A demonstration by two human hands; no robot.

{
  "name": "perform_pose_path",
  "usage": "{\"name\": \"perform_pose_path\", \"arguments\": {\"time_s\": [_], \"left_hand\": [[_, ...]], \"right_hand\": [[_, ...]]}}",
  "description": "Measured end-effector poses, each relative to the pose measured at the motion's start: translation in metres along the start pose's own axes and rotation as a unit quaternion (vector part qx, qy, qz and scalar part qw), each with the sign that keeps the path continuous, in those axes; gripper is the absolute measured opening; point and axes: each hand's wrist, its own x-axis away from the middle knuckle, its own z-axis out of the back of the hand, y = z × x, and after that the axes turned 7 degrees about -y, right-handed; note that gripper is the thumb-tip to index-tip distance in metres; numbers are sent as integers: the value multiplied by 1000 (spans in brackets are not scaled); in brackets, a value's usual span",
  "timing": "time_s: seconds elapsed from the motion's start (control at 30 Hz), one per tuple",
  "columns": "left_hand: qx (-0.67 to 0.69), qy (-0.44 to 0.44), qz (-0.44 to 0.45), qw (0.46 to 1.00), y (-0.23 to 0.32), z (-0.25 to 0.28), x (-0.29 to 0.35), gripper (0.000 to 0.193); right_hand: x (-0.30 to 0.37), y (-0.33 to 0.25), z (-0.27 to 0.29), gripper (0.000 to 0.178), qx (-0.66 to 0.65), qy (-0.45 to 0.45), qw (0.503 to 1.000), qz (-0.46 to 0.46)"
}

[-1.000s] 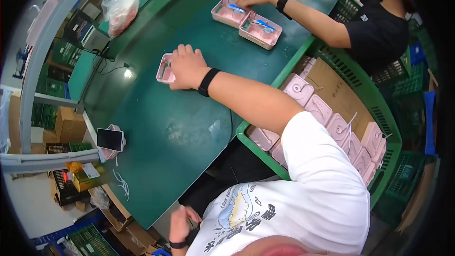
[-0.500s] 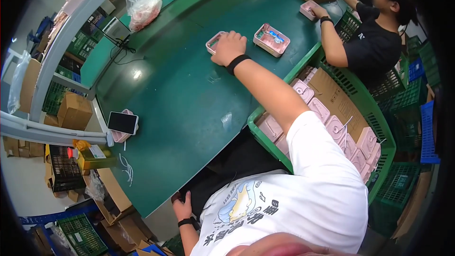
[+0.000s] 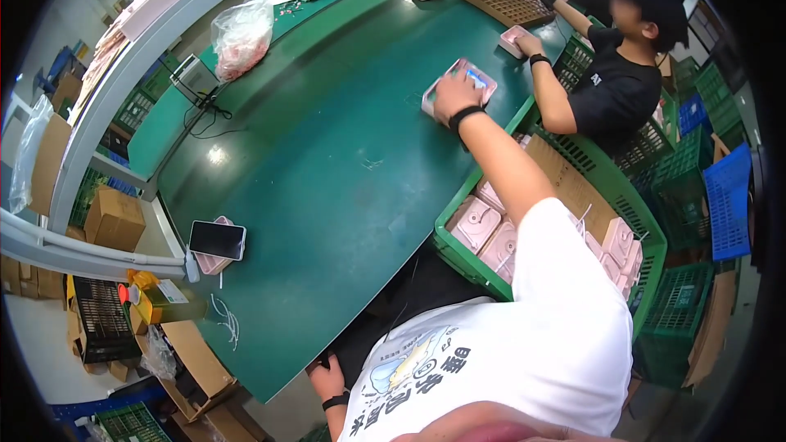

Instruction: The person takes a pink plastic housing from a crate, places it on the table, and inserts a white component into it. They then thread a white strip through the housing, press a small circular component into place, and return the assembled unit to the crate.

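My right hand [image 3: 457, 100] reaches across the green table, its fingers bent over a shallow pink plastic case [image 3: 428, 100]. The hand covers most of that case. Right against it lies a second pink case [image 3: 489, 82] with something blue and shiny inside; my fingertips overlap its near side, so where one case ends is hard to see. Low in the picture, my left hand [image 3: 327, 378] hangs by the table's front edge, beside my dark-clothed leg. Its fingers are partly hidden, and whether it holds anything does not show.
A green crate [image 3: 471, 260] of pink cases stands at my right, against the table [image 3: 303, 196]. A phone [image 3: 218, 240] rests on a pink case at the left. Farther off are a plastic bag [image 3: 243, 37] and a brown grid tray [image 3: 508, 6]. A co-worker [image 3: 618, 74] works at the right.
My right hand has moved right, bringing the pink case up to the one with the blue thing inside. My left hand stays low by the table edge. The view has shifted slightly.
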Motion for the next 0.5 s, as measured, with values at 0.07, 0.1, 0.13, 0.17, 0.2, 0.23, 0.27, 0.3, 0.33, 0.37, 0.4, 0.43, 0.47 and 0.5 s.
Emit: {"name": "perform_pose_path", "arguments": {"time_s": [0.07, 0.1, 0.13, 0.17, 0.2, 0.23, 0.27, 0.3, 0.33, 0.37, 0.4, 0.43, 0.47, 0.5], "left_hand": [[-75, -22, -18, 997, 17, 11, -3, 63], [-83, -29, -26, 996, 21, 12, -7, 63], [-108, -15, -86, 990, 25, 9, -11, 65], [-129, 1, -139, 982, 30, 3, -11, 67], [-149, 12, -196, 969, 34, 0, -11, 69], [-150, 1, -200, 968, 42, -1, -10, 69], [-106, -68, -203, 971, 59, 0, -13, 69], [-62, -137, -202, 968, 77, 1, -15, 70], [-61, -146, -207, 966, 101, 7, -18, 70], [22, -256, -220, 941, 128, 15, -22, 67], [106, -359, -225, 900, 141, 17, -23, 65], [105, -364, -226, 897, 142, 15, -26, 65], [96, -381, -245, 887, 139, 10, -31, 61], [87, -396, -263, 875, 135, 5, -35, 58]], "right_hand": [[-23, -4, 15, 58, -59, 14, 998, 23], [-23, -30, 62, 60, -88, -70, 992, 60], [-3, -53, 57, 51, -285, 153, 923, 207], [27, -95, 89, 47, -392, 192, 862, 257], [65, -124, 124, 40, -548, 99, 787, 266], [113, -145, 161, 29, -671, 29, 693, 260], [145, -149, 186, 25, -775, -51, 588, 227], [163, -148, 205, 24, -857, -126, 463, 187], [168, -134, 224, 24, -855, -122, 470, 181], [172, -109, 240, 26, -899, -125, 386, 163], [177, -84, 246, 29, -935, -129, 296, 148], [172, -54, 243, 32, -935, -101, 294, 169], [164, -20, 238, 35, -934, -75, 292, 191], [163, 17, 232, 32, -910, -35, 367, 187]]}}
